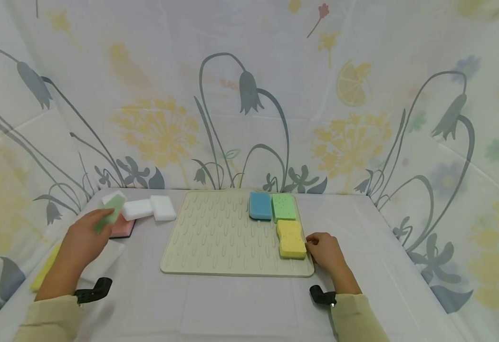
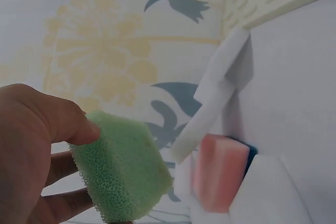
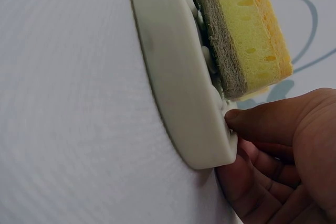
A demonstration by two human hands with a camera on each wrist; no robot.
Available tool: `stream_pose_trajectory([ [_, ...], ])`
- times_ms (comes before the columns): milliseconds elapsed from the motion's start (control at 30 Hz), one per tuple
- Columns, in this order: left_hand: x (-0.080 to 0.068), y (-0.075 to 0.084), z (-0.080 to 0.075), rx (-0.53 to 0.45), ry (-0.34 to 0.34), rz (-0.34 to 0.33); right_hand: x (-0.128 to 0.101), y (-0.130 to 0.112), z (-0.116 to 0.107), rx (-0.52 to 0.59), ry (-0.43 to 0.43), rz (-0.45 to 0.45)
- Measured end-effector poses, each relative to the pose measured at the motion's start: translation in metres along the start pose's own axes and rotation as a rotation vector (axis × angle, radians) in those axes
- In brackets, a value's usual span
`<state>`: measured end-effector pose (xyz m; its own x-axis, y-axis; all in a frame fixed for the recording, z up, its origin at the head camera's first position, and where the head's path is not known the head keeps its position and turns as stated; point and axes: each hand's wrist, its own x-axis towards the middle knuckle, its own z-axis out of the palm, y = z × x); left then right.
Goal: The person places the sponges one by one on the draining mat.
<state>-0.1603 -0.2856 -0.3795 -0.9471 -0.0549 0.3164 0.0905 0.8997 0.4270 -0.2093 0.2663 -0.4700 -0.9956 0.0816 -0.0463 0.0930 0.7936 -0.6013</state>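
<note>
My left hand point(image 1: 82, 240) grips a green sponge point(image 1: 110, 212) point(image 2: 122, 169) lifted above the table's left side, over a pink sponge point(image 1: 122, 228) point(image 2: 219, 171). A beige ribbed mat point(image 1: 215, 232) lies in the middle. On its right side sit a blue sponge point(image 1: 260, 205), a green sponge point(image 1: 284, 207) and a yellow sponge point(image 1: 291, 239) point(image 3: 247, 30). My right hand point(image 1: 326, 251) point(image 3: 273, 150) rests at the mat's right edge point(image 3: 178, 93) beside the yellow sponge, fingers curled against the rim.
Two white sponges point(image 1: 148, 208) point(image 2: 215, 98) lie left of the mat. A white block point(image 1: 104, 259) and a yellow sponge point(image 1: 44, 268) lie near the left arm. Floral cloth walls enclose the table on three sides.
</note>
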Motion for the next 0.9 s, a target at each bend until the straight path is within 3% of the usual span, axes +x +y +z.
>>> stream_pose_trajectory([
  [333,0.0,0.014,0.006,-0.011,-0.039,0.049,0.0,0.0,-0.001,0.002,-0.006,-0.007],
  [700,0.002,0.028,0.02,-0.004,-0.002,0.114,0.001,0.0,0.0,-0.003,-0.014,0.014],
  [900,0.003,0.035,0.028,0.004,0.055,0.204,0.001,0.001,0.0,-0.004,-0.012,0.011],
])
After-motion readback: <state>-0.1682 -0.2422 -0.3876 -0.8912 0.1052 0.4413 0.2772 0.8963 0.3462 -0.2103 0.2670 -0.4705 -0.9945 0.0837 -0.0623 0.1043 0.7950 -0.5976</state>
